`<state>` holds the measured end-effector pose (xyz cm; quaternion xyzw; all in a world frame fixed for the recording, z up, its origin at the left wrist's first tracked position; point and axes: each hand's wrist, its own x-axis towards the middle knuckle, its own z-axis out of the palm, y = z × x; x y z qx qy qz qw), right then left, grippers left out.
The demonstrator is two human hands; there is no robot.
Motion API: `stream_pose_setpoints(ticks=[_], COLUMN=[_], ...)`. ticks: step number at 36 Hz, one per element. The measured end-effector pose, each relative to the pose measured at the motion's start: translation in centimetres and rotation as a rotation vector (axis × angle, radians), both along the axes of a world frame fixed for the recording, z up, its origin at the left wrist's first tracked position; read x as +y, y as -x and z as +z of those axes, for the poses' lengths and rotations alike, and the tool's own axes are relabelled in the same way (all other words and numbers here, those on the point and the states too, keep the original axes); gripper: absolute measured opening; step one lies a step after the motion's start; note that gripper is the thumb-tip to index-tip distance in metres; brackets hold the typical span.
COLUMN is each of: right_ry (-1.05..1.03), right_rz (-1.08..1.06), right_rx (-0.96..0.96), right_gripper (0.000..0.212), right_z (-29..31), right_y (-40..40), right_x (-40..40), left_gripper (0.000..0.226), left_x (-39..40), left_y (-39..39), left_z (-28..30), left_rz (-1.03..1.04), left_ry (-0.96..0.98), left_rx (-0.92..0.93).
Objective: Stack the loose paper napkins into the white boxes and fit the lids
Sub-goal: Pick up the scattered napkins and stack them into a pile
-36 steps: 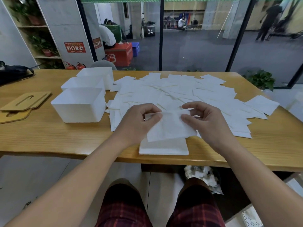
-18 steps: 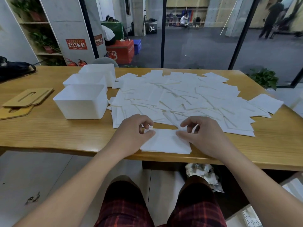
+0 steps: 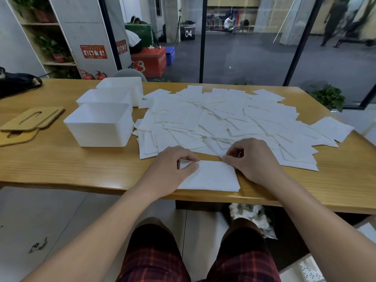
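Note:
A neat stack of white napkins [image 3: 211, 177] lies at the table's front edge. My left hand [image 3: 173, 165] pinches its far left corner, thumb on top and fingers curled behind. My right hand [image 3: 251, 157] pinches the far right corner with curled fingers. Behind the stack, loose napkins [image 3: 223, 119] are spread in overlapping layers over the middle and right of the table. Three open white boxes stand in a row at the left: the nearest box [image 3: 97, 129], the middle box [image 3: 101, 96] and the far box [image 3: 122, 85]. All three look empty from here.
Two wooden slotted lids, the upper lid [image 3: 32, 119] and the lower lid [image 3: 18, 137], lie overlapping left of the boxes. A black bag [image 3: 18, 82] sits at the table's far left. Bare wooden table [image 3: 61, 159] shows in front of the boxes. A glass wall stands behind.
One second ago both hands held a single napkin above the stack. It now lies on the stack, and both hands have come down to its far corners.

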<state>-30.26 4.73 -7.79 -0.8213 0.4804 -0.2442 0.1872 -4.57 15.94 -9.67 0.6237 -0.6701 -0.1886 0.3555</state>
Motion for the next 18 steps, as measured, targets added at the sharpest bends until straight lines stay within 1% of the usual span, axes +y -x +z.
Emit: stream_pose_setpoints(ticks=[8,12,15,17,18], right_ry=[-0.017,-0.014,-0.018,0.017,0.038], right_rz=[-0.014,0.015,0.058,0.084,0.104], right_rx=[0.060,0.095,0.008,-0.065,-0.100], right_gripper=[0.013,0.013,0.018,0.020,0.021], right_z=[0.6,0.7,1.2,2.0,2.4], right_y=[-1.0,-1.1,-0.6,-0.2,0.0], right_x=[-0.4,-0.4,-0.1,0.3,0.5], left_gripper=[0.010,0.011,0.016,0.024,0.029], left_x=[-0.1,-0.1,0.1,0.1,0.0], left_y=[-0.1,0.0,0.2,0.4,0.5], left_z=[-0.2,0.0,0.5,1.0,1.3], left_rz=[0.012,0.016,0.011,0.022,0.036], left_ry=[0.008,-0.007,-0.010,0.001,0.009], left_rx=[-0.018,-0.025,-0.097,-0.156,-0.153])
